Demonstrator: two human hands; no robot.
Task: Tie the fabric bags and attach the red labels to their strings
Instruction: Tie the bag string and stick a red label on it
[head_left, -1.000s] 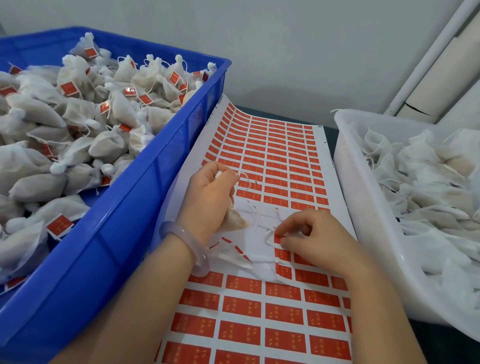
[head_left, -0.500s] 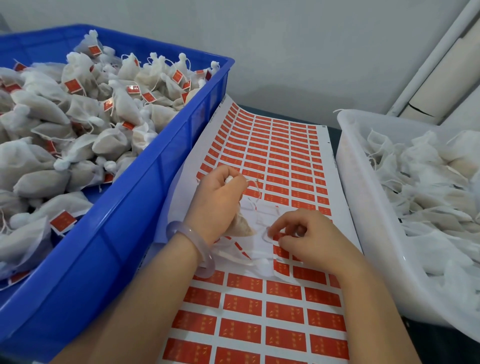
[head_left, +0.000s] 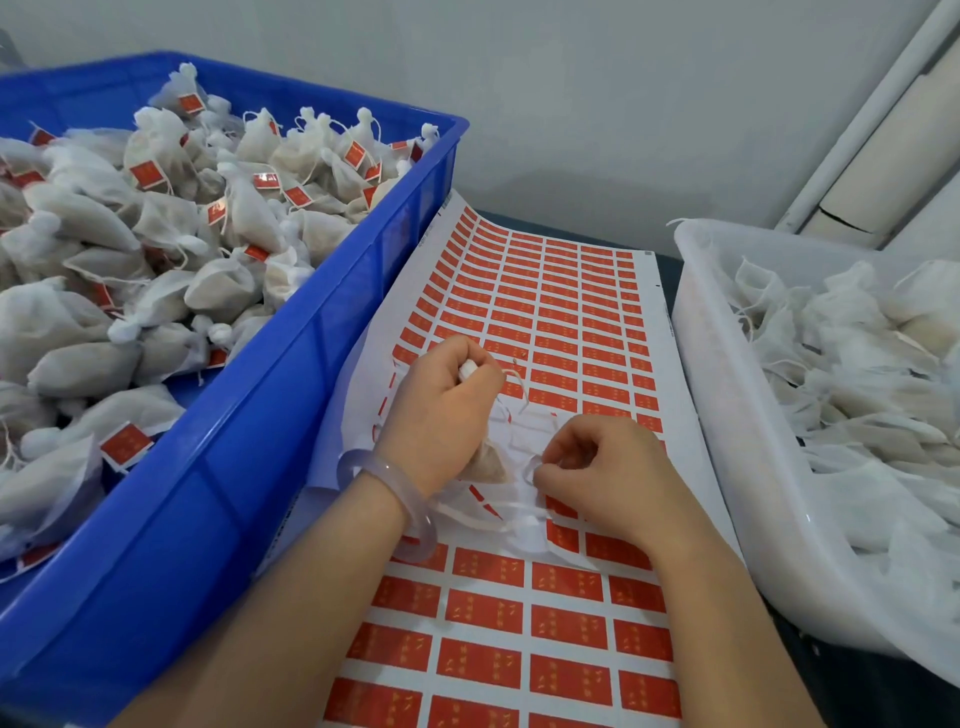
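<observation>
My left hand (head_left: 441, 410) grips a small white fabric bag (head_left: 485, 462) by its gathered neck, the filled bottom sticking out below my palm. Its thin white string (head_left: 519, 387) loops to the right over the sheet of red labels (head_left: 545, 322). My right hand (head_left: 602, 467) lies on the peeled, bare patch of that sheet with fingers curled, thumb and forefinger pinching at the edge of a label or backing strip (head_left: 530, 470); what exactly they pinch is hidden.
A blue crate (head_left: 291, 415) on the left holds several tied bags with red labels. A white tub (head_left: 737, 467) on the right holds several unlabelled fabric bags. White wall and a pipe (head_left: 857, 119) stand behind.
Both hands stayed in nearly the same place on the sheet. The right hand's fingers worked slightly leftward at the label edge; the left hand keeps its grip on the bag.
</observation>
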